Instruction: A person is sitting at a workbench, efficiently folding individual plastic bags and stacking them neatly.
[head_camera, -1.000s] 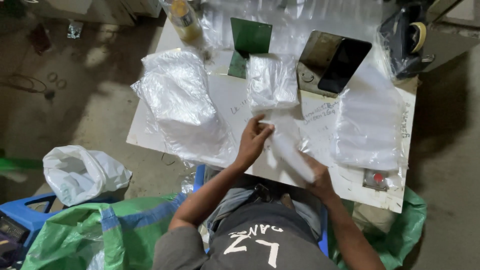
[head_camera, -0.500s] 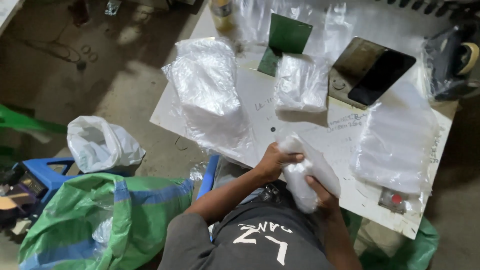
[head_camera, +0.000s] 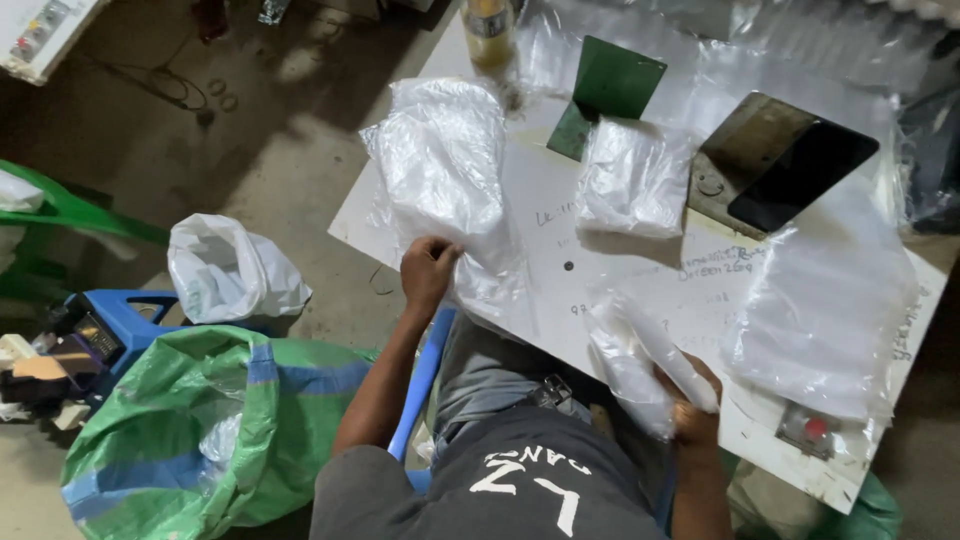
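Note:
My left hand (head_camera: 428, 270) pinches the lower edge of a loose heap of clear plastic bags (head_camera: 443, 170) at the left side of the white table (head_camera: 545, 250). My right hand (head_camera: 688, 400) is closed on a rolled, filled clear plastic bag (head_camera: 630, 355) held at the table's front edge, over my lap. A small packed stack of clear bags (head_camera: 632, 178) lies in the middle of the table. A flat pile of clear bags (head_camera: 825, 300) rests to the right.
A black phone on a dark tray (head_camera: 800, 172) and a green folded card (head_camera: 605, 90) lie at the back, with a bottle (head_camera: 488, 30). On the floor to the left are a green woven sack (head_camera: 200, 420), a white bag (head_camera: 228, 270) and a blue stool (head_camera: 120, 315).
My left hand let go of the rolled bag and reached left to the heap of bags. My right hand kept the rolled bag and lowered it toward my lap.

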